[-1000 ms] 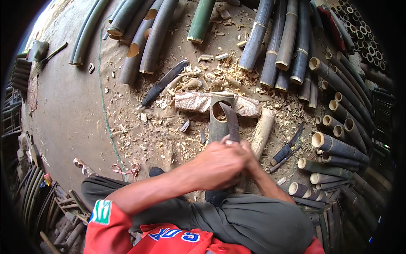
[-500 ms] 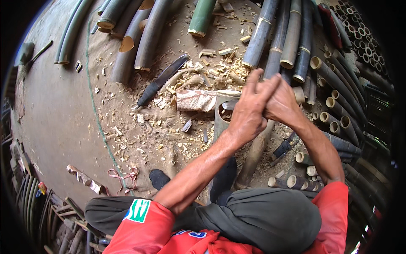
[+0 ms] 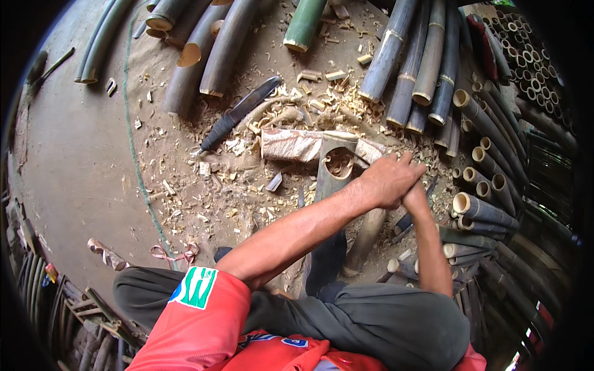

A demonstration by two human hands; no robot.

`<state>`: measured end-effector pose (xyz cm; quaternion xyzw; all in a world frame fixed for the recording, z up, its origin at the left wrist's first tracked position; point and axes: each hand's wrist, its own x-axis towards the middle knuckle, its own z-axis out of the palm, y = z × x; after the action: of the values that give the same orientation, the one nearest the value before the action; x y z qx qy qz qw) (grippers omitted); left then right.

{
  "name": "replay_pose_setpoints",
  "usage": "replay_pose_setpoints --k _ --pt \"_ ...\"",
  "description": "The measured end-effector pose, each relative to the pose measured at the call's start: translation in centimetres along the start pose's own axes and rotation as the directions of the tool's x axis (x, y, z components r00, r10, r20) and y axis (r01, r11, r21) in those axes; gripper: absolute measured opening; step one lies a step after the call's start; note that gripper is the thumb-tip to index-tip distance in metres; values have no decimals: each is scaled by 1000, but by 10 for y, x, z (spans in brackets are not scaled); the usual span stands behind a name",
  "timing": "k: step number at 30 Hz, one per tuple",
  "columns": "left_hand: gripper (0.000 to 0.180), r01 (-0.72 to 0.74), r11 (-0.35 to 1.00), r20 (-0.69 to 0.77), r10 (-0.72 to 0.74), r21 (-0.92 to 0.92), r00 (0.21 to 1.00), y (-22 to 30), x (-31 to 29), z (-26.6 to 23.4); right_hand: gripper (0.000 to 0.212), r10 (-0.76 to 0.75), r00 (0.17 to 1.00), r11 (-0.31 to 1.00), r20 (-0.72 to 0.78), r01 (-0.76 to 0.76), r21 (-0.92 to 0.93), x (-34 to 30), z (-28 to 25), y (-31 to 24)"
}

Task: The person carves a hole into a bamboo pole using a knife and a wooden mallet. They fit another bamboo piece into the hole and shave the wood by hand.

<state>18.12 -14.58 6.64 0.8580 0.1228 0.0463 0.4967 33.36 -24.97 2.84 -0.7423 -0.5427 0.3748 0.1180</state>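
My left hand (image 3: 390, 180) and my right hand (image 3: 416, 193) are pressed together, fingers closed, just right of a bamboo tube (image 3: 324, 189). A short dark strip of knife blade (image 3: 361, 162) shows beside my left hand. The knife's handle is hidden inside the hands. The tube has an oval opening near its far end, with pale shavings inside. Its end rests on a block wrapped in crinkled pinkish sheet (image 3: 291, 144). My left forearm covers the tube's nearer part.
A broad knife (image 3: 241, 112) with a black-wrapped handle lies on the ground beyond, left of scattered chips (image 3: 346, 93). Another dark-handled tool (image 3: 403, 224) lies under my wrists. Bamboo poles (image 3: 396, 55) fan out at the far side; cut tubes (image 3: 482, 207) are stacked right.
Both hands have moved down and to the right, off the tube's end. The blade has left the opening, which now shows fully. My left fingers, stretched before, are now curled.
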Motion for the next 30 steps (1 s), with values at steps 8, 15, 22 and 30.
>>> replay_pose_setpoints --k 8,15,22,30 --pt "95 -42 949 -660 -186 -313 728 -5 -28 -34 36 -380 907 643 181 400 -654 67 -68 -123" --pt "86 -58 955 -898 -253 -292 359 -22 -38 -22 5 -637 723 371 267 591 -716 108 -31 -154" --pt "96 298 887 -327 -416 -354 849 21 -21 -15 20 -124 784 966 608 237 -109 65 -62 -91" --pt "101 285 931 150 -255 -228 955 18 -47 -20 59 189 746 837 638 -463 293 -16 1 -90"
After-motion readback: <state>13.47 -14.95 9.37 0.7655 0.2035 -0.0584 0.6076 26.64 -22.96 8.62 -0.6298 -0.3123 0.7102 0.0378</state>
